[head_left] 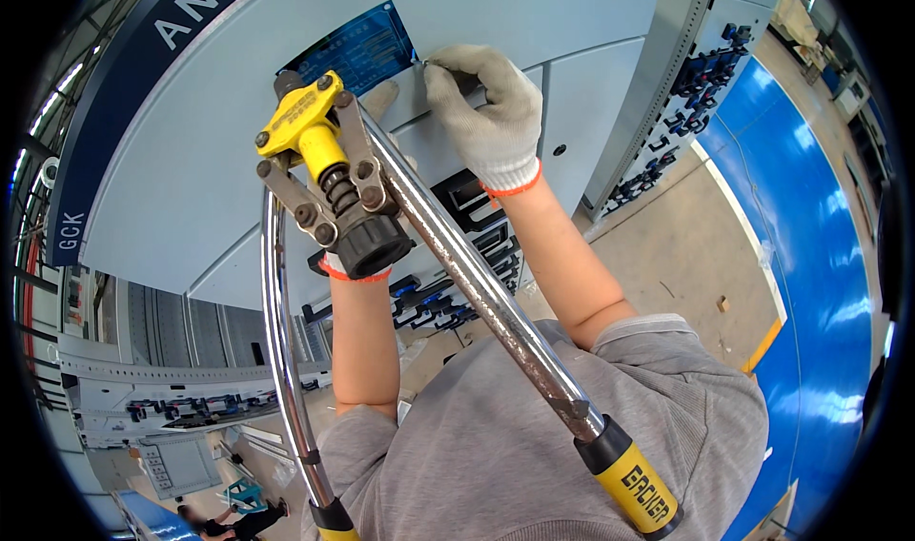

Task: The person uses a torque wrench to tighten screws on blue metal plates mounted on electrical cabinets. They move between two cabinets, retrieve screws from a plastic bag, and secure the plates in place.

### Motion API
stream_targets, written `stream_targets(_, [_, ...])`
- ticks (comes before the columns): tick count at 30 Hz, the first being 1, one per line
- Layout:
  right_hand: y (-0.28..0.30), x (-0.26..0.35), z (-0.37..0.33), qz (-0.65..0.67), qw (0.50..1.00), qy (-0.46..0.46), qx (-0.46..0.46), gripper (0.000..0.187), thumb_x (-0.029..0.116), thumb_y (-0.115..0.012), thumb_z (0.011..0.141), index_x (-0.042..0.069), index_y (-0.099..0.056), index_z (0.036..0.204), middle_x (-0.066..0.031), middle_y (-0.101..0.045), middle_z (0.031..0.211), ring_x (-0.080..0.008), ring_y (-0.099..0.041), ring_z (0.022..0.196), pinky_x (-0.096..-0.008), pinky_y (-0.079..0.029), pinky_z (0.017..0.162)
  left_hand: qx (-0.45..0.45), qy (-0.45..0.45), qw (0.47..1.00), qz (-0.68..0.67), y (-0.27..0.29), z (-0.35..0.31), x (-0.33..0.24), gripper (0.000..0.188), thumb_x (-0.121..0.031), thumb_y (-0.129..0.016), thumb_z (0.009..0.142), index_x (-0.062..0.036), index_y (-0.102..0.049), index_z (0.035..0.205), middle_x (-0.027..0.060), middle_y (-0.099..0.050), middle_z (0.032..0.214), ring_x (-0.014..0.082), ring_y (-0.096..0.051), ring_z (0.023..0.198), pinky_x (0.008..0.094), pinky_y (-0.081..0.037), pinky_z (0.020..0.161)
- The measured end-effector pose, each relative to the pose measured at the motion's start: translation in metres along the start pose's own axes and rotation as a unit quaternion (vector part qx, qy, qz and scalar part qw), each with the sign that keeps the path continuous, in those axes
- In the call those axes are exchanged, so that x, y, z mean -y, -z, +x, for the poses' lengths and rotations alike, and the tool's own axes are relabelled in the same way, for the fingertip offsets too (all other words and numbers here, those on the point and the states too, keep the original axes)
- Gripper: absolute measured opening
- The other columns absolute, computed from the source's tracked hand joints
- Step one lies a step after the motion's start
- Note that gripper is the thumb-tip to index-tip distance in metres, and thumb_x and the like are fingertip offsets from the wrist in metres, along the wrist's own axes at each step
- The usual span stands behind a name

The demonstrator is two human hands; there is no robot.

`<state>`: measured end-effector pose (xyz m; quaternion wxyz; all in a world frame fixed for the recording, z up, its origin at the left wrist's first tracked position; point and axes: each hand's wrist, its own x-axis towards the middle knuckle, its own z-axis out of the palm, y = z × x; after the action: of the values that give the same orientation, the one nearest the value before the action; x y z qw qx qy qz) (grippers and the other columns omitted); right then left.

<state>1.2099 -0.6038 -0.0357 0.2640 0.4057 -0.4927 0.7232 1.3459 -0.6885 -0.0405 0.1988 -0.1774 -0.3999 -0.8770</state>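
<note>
A blue rectangular plate (370, 47) with pale printing lies against the light grey panel (534, 17). By the plate's lower right corner, my right hand (488, 112), in a whitish knit glove, is closed in a pinch. Whatever its fingertips hold is too small to name. A large two-handled hand riveter (303, 122), with a yellow head and long chrome arms, stands before the plate, its nose near the lower left corner. My left hand (381, 100), also gloved, is mostly hidden behind the riveter's head. Only some fingertips show near the plate's lower edge; its grip cannot be seen.
The riveter's yellow-and-black grip (634, 484) extends down in front of my grey shirt. Cabinet frames with rows of black parts (705, 74) stand to the right. A shiny blue floor strip (810, 255) curves beyond. A person (238, 522) is at the lower left.
</note>
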Motion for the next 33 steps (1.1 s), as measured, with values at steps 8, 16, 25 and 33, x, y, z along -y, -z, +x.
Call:
stream_targets(8, [0.003,0.001,0.004,-0.003,0.995,0.090,0.031,0.015,-0.006,-0.074,0.078,0.001,-0.072,0.091,-0.0080,-0.072,0.086,-0.0161,-0.067,0.073,-0.0280,-0.054,0.067,0.009,-0.008,1.000,-0.009,0.001,-0.002,0.000,0.101,-0.058,-0.061,0.097,0.0117,-0.020,0.158,-0.0030,-0.040,0.069,0.0099,-0.037,0.059,0.0256,-0.032,0.057])
stream_targets(16, [0.004,-0.005,0.011,-0.071,0.978,0.189,0.046,0.019,-0.004,-0.077,0.072,0.005,-0.074,0.089,-0.0061,-0.072,0.086,-0.0216,-0.067,0.074,-0.0324,-0.054,0.068,-0.030,-0.014,0.999,0.000,-0.004,-0.006,-0.002,0.104,-0.062,-0.060,0.096,0.0128,-0.021,0.157,-0.0015,-0.043,0.069,0.0105,-0.039,0.058,0.0266,-0.032,0.055])
stream_targets(25, [-0.004,-0.016,0.010,-0.143,0.968,0.204,0.013,0.020,-0.001,-0.080,0.069,0.008,-0.074,0.085,-0.0043,-0.069,0.083,-0.0235,-0.064,0.075,-0.0353,-0.053,0.069,-0.010,-0.012,1.000,-0.009,0.010,-0.012,-0.002,0.075,-0.051,-0.059,0.099,0.0091,-0.042,0.140,-0.0007,-0.046,0.068,0.0114,-0.042,0.057,0.0265,-0.033,0.053])
stream_targets(33, [-0.007,-0.009,0.006,-0.124,0.979,0.164,0.010,0.029,0.000,-0.081,0.071,0.009,-0.071,0.096,-0.0032,-0.068,0.084,-0.0217,-0.063,0.079,-0.0338,-0.052,0.073,-0.180,-0.031,0.983,-0.013,0.022,-0.056,0.001,0.054,-0.046,-0.058,0.100,0.0056,-0.057,0.115,0.0008,-0.051,0.071,0.0115,-0.046,0.058,0.0260,-0.035,0.052])
